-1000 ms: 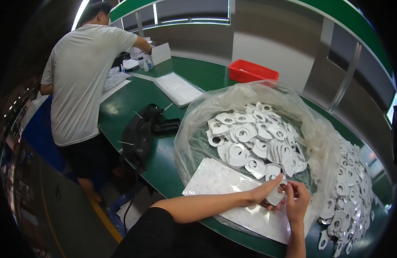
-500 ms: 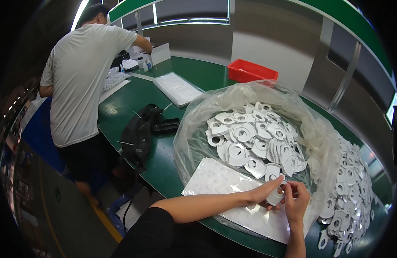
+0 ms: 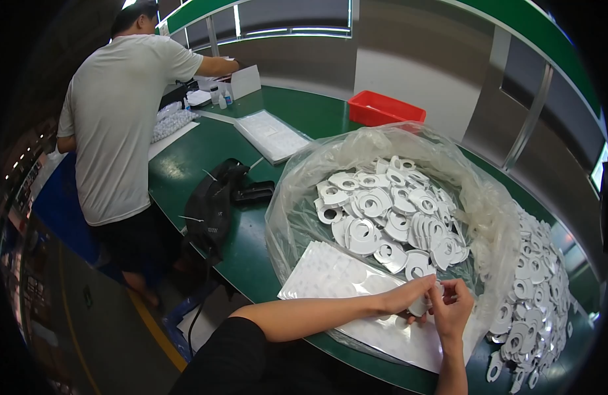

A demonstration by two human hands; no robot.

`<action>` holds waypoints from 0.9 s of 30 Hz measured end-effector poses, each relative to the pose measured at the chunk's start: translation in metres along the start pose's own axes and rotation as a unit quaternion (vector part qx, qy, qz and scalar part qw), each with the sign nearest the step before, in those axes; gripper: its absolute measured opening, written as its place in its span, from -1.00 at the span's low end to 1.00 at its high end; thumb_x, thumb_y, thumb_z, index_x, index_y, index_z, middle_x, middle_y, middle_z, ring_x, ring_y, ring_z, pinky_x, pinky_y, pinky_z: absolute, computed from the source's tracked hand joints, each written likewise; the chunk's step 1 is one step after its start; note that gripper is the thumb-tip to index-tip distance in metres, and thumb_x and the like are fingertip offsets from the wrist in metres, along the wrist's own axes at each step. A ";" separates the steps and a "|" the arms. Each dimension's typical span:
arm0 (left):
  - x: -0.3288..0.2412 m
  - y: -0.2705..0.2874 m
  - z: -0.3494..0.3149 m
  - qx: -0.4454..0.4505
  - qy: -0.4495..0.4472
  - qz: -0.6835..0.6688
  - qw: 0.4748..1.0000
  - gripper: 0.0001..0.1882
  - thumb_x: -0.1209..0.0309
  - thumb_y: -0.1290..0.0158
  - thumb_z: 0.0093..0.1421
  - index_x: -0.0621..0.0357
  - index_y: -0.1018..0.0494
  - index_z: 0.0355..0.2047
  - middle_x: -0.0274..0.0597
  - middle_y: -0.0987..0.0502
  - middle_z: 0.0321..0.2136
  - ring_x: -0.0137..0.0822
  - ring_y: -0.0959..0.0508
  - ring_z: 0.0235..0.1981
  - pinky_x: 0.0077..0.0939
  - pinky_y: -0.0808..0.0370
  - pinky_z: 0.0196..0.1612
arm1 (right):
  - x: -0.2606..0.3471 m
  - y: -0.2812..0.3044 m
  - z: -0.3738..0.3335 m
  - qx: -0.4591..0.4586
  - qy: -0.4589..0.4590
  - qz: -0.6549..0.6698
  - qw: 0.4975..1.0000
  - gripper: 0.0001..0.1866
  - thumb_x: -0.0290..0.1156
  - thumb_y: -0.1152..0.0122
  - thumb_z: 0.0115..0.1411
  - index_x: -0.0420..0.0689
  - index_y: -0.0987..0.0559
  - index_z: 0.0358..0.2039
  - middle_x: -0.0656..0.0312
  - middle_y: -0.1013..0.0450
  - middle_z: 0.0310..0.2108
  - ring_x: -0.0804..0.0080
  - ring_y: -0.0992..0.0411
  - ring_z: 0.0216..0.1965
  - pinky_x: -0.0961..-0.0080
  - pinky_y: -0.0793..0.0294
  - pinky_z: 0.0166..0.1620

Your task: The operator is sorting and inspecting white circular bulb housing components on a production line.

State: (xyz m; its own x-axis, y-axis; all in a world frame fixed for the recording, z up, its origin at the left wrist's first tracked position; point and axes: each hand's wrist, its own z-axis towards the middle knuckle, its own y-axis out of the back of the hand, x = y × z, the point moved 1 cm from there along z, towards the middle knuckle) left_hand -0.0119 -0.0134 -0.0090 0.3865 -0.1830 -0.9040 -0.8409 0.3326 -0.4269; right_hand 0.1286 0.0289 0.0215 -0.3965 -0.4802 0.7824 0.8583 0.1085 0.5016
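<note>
Between my two hands is a white plastic part (image 3: pixel 419 305), rounded with a hole in others of its kind, mostly covered by my fingers. My left hand (image 3: pixel 407 296) grips it from the left, thumb stretched along its top edge. The fingers of my right hand (image 3: pixel 453 304) are pinched together at its right edge. Both hands are over a stack of clear sticker sheets (image 3: pixel 343 276) with round shapes on them. Just beyond lies a pile of similar white parts (image 3: pixel 373 204) inside an open clear plastic bag (image 3: pixel 297 191).
More white parts (image 3: pixel 525 296) are heaped at the right. A black device with a cable (image 3: pixel 212 207) lies left of the bag. Farther back are a red bin (image 3: pixel 386 109) and a packet of sheets (image 3: pixel 272 136). A co-worker (image 3: pixel 116 125) stands at the green table's far left.
My right fingers have come closer to my left thumb, and the part is now more covered. The co-worker has shifted slightly left, arm reaching farther out.
</note>
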 end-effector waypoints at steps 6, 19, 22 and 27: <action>0.000 -0.004 0.000 -0.047 0.037 -0.021 0.998 -0.42 -0.25 0.42 0.23 0.00 -0.23 -0.25 -0.21 -0.44 -0.63 -0.44 -0.39 -0.75 -0.67 -0.32 -0.66 | 0.003 0.000 -0.001 0.001 0.004 -0.015 1.000 -0.70 -0.35 -0.43 -0.14 -0.20 -0.48 -0.48 0.36 -0.30 -0.65 0.65 -0.19 -0.64 0.70 -0.19 -0.57; -0.004 0.003 0.000 -0.055 0.064 -0.033 0.996 -0.28 -0.34 0.43 0.17 0.10 -0.22 -0.14 -0.16 -0.46 -0.51 -0.42 -0.43 -0.64 -0.54 -0.41 -0.49 | 0.010 -0.001 0.001 0.042 0.023 0.010 0.999 -0.62 -0.46 -0.42 -0.18 -0.19 -0.48 -0.32 0.36 -0.33 -0.48 0.62 -0.22 -0.50 0.68 -0.24 -0.47; 0.006 0.002 0.011 -0.045 0.052 -0.045 0.997 -0.30 -0.34 0.41 0.17 0.08 -0.20 -0.18 -0.23 -0.45 -0.48 -0.42 -0.46 -0.62 -0.59 -0.39 -0.57 | 0.004 0.003 0.000 0.043 0.010 0.002 0.999 -0.63 -0.48 -0.40 -0.17 -0.18 -0.47 -0.30 0.36 -0.31 -0.48 0.62 -0.22 -0.50 0.67 -0.23 -0.47; 0.005 0.000 0.006 -0.039 0.031 -0.057 0.997 -0.31 -0.33 0.40 0.17 0.08 -0.18 -0.16 -0.25 -0.40 -0.46 -0.43 -0.47 -0.58 -0.60 -0.38 -0.60 | -0.010 -0.001 0.000 0.052 0.036 0.037 0.997 -0.64 -0.58 -0.34 -0.10 -0.20 -0.46 -0.25 0.41 -0.28 -0.49 0.72 -0.19 -0.50 0.78 -0.19 -0.50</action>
State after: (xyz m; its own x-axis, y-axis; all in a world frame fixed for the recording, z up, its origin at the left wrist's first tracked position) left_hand -0.0073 -0.0085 -0.0139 0.4589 -0.2736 -0.8453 -0.8207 0.2340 -0.5212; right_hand 0.1315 0.0335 0.0129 -0.3052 -0.5287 0.7920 0.8448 0.2336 0.4814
